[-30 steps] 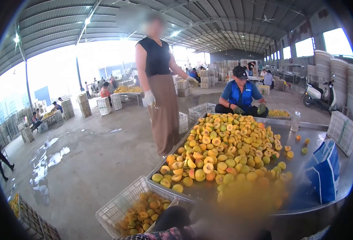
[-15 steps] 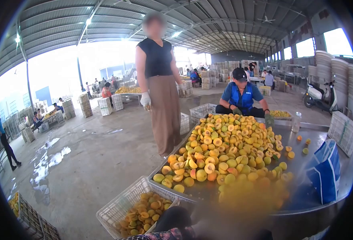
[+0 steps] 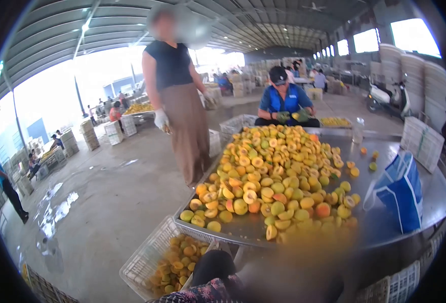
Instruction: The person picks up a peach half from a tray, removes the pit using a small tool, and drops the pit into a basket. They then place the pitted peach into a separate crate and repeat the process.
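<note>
Neither my left hand nor my right hand can be made out. Halved and whole yellow-orange fruits [image 3: 268,177] are heaped on the metal table [image 3: 233,233] before me. Below the table's left corner, a white plastic crate [image 3: 144,257] holds more of the fruits. A dark rounded shape [image 3: 214,266] and floral fabric [image 3: 205,292] show at the bottom edge. A brownish-yellow blur covers the bottom centre and hides what is behind it.
Across the table sits a person in a blue vest [image 3: 285,101], gloved hands near a fruit. Another person stands left of the table [image 3: 182,121]. On the right are a blue bag [image 3: 399,194], a clear bottle [image 3: 358,131], a tilted crate [image 3: 421,144] and a scooter [image 3: 390,98].
The view has shifted, so the scene sits further left and higher. The seated person's gloved hands have come off the heap and together in front of the vest, around a fruit.
</note>
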